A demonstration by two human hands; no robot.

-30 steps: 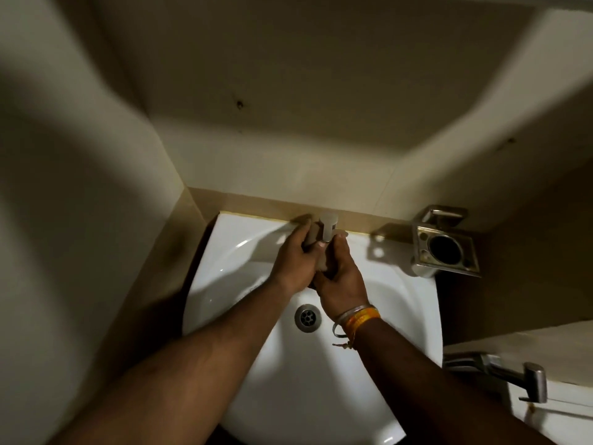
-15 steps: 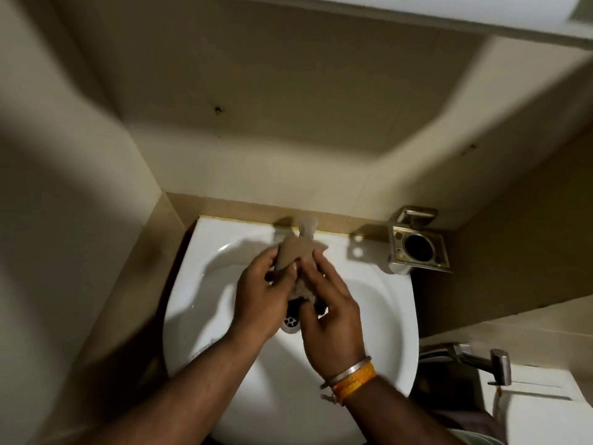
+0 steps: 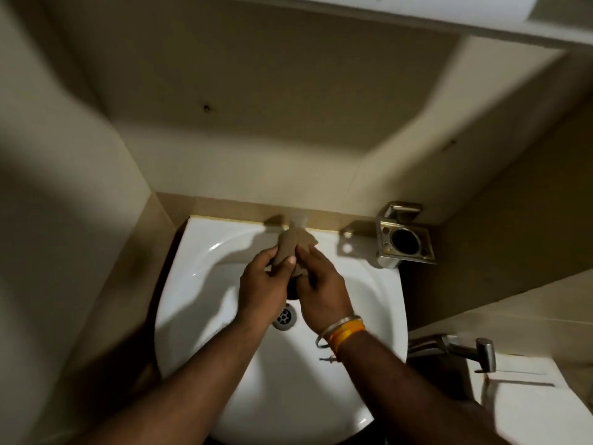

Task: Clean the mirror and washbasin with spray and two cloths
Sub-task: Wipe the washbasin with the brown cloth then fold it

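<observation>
A white washbasin (image 3: pixel 369 303) fills the lower middle, its drain (image 3: pixel 285 317) partly hidden under my wrists. Both hands meet over the bowl, just in front of the tap (image 3: pixel 296 221) at the back rim. A bunched brownish cloth (image 3: pixel 290 247) sticks up between them. My left hand (image 3: pixel 263 284) grips the cloth from the left, thumb across it. From the right, my right hand (image 3: pixel 321 290), with bangles at the wrist, pinches the same cloth. The mirror's lower edge (image 3: pixel 481 24) shows at the top right. No spray bottle is in view.
A metal wall holder (image 3: pixel 406 240) with a round hole hangs right of the basin. A metal hand sprayer (image 3: pixel 465 346) rests beside a white cistern (image 3: pixel 532 403) at the lower right. Beige walls close in on the left and behind.
My hands have drawn back from the tap toward the middle of the bowl, and the cloth now stands bunched between them. The camera has tilted up, showing the mirror's edge.
</observation>
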